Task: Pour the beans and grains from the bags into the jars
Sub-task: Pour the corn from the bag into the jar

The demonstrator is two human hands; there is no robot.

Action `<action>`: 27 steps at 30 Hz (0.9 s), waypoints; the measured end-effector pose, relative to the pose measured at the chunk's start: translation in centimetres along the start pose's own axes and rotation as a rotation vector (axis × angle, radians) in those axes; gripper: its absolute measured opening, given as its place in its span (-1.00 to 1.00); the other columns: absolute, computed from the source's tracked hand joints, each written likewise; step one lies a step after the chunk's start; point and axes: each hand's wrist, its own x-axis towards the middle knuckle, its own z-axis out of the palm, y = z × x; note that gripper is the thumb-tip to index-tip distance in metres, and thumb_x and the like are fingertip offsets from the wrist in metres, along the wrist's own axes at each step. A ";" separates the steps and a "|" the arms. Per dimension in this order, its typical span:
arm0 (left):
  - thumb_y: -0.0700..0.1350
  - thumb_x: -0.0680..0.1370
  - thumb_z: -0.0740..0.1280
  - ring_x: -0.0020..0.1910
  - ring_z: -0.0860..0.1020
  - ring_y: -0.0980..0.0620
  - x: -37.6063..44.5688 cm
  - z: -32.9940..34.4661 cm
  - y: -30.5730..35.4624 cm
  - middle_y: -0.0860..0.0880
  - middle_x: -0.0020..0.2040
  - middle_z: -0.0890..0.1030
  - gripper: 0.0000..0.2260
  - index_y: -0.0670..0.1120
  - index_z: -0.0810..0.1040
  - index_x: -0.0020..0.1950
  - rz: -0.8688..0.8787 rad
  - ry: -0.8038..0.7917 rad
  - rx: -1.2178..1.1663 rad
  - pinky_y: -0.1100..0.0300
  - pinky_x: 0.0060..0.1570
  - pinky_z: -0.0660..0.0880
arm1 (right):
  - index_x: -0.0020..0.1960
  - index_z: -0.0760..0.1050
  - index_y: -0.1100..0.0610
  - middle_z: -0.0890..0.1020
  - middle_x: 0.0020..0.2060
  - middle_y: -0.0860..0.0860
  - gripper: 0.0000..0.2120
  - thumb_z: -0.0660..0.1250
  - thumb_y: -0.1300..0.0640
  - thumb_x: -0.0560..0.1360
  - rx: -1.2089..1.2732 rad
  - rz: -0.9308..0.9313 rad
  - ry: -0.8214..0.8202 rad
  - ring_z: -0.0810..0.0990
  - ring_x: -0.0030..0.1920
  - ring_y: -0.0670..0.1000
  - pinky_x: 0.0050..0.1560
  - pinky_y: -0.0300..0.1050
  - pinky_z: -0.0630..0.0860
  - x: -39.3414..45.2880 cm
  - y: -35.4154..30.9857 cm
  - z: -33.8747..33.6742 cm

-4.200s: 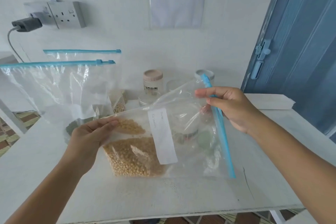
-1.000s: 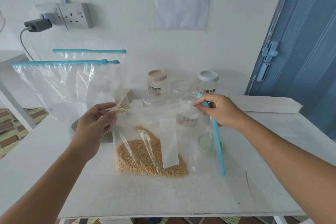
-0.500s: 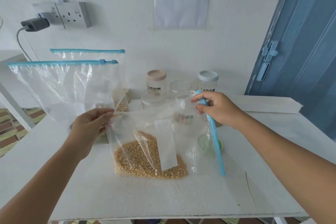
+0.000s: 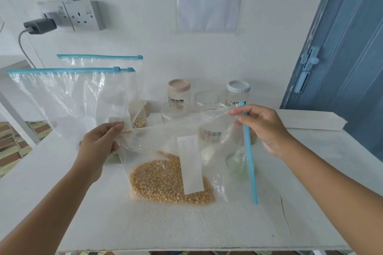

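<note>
The left hand and right hand are each pinching a corner of the zip bag holding yellow grains.

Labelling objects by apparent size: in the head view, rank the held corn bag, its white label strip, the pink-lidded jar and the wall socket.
1. Corn bag, by far.
2. White label strip.
3. Pink-lidded jar and wall socket look alike; both sit farther back, so unranked.

wall socket, taped notice, blue door
</note>
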 end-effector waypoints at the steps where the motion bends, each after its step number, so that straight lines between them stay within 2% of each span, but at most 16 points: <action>1: -0.10 0.61 0.45 -0.32 0.50 0.07 0.1 0.0 0.1 -0.14 -0.16 0.60 -0.84 -0.12 0.73 0.14 -0.051 -0.037 -0.003 0.26 -0.24 0.51 | 0.02 0.72 0.16 0.76 0.00 0.01 -0.74 0.32 0.43 0.58 0.024 0.003 0.004 0.70 -0.16 -0.07 -0.05 -0.33 0.56 0.0 0.1 0.0; 3: -0.12 0.58 0.48 -0.20 0.57 0.01 0.0 -0.2 0.5 -0.18 -0.08 0.67 -0.85 -0.13 0.75 0.10 -0.087 -0.118 0.017 0.32 -0.28 0.54 | 0.02 0.72 0.16 0.76 0.01 0.02 -0.74 0.32 0.43 0.58 0.045 0.008 0.018 0.70 -0.16 -0.02 -0.04 -0.31 0.57 -0.1 0.2 0.1; 5: -0.16 0.55 0.51 -0.13 0.63 0.04 -0.3 -0.2 0.8 -0.12 -0.03 0.73 -0.85 -0.10 0.75 0.11 -0.047 -0.129 0.024 0.32 -0.21 0.56 | 0.01 0.72 0.16 0.76 0.01 0.03 -0.74 0.33 0.43 0.57 0.047 0.002 0.048 0.71 -0.18 0.02 -0.03 -0.27 0.58 -0.1 0.4 0.3; 7: -0.17 0.55 0.51 -0.08 0.63 0.03 -0.5 0.1 1.3 -0.08 0.00 0.75 -0.83 -0.06 0.75 0.14 0.027 -0.084 0.018 0.20 -0.03 0.57 | -0.01 0.72 0.17 0.77 0.00 0.03 -0.75 0.34 0.43 0.56 0.056 -0.005 0.093 0.70 -0.20 0.04 0.03 -0.22 0.61 0.0 0.4 0.4; 9: -0.19 0.59 0.47 -0.11 0.59 0.00 -0.5 0.6 1.8 -0.08 0.02 0.76 -0.84 -0.04 0.75 0.15 0.073 -0.043 -0.005 0.10 0.05 0.54 | -0.02 0.72 0.16 0.77 0.00 0.04 -0.76 0.35 0.43 0.56 0.084 0.002 0.137 0.69 -0.21 0.06 0.08 -0.16 0.63 0.1 0.4 0.4; 13: -0.17 0.65 0.38 -0.36 0.50 0.12 -0.3 1.1 2.3 -0.06 -0.04 0.75 -0.83 -0.04 0.73 0.18 0.069 -0.003 -0.062 0.21 -0.13 0.50 | -0.04 0.72 0.14 0.77 -0.02 0.05 -0.74 0.34 0.43 0.56 0.111 0.021 0.165 0.67 -0.26 0.03 0.13 -0.07 0.61 -0.1 0.6 0.3; 17: -0.18 0.60 0.46 -0.38 0.53 0.17 0.1 1.1 2.2 -0.02 -0.12 0.73 -0.88 -0.04 0.74 0.12 0.074 0.003 -0.026 0.36 -0.31 0.52 | -0.08 0.74 0.10 0.77 -0.01 0.05 -0.70 0.34 0.43 0.56 0.126 0.039 0.171 0.69 -0.21 0.06 0.21 0.03 0.60 -0.2 0.9 0.3; 19: -0.20 0.60 0.45 -0.34 0.55 0.13 0.2 1.2 2.4 -0.04 -0.11 0.74 -0.86 0.01 0.74 0.09 0.106 0.014 -0.002 0.33 -0.25 0.57 | -0.09 0.74 0.10 0.77 -0.02 0.05 -0.70 0.34 0.43 0.55 0.129 0.037 0.179 0.69 -0.22 0.05 0.21 0.03 0.59 -0.2 0.7 0.4; 23: -0.23 0.66 0.37 -0.24 0.59 0.00 -0.2 1.5 2.7 -0.04 -0.06 0.76 -0.78 0.04 0.72 0.17 0.195 0.022 0.048 0.15 -0.02 0.60 | -0.11 0.73 0.10 0.77 -0.04 0.06 -0.69 0.34 0.44 0.53 0.146 0.034 0.217 0.64 -0.27 0.05 0.16 0.02 0.58 -0.2 0.6 0.4; 27: -0.17 0.66 0.38 -0.31 0.55 0.03 0.3 1.1 2.7 -0.05 -0.26 0.70 -0.84 0.02 0.73 0.11 0.132 0.064 0.017 0.14 -0.07 0.55 | -0.14 0.74 0.05 0.76 -0.02 0.05 -0.66 0.33 0.43 0.53 0.140 0.053 0.224 0.63 -0.29 0.03 0.12 -0.01 0.56 -0.4 1.0 0.4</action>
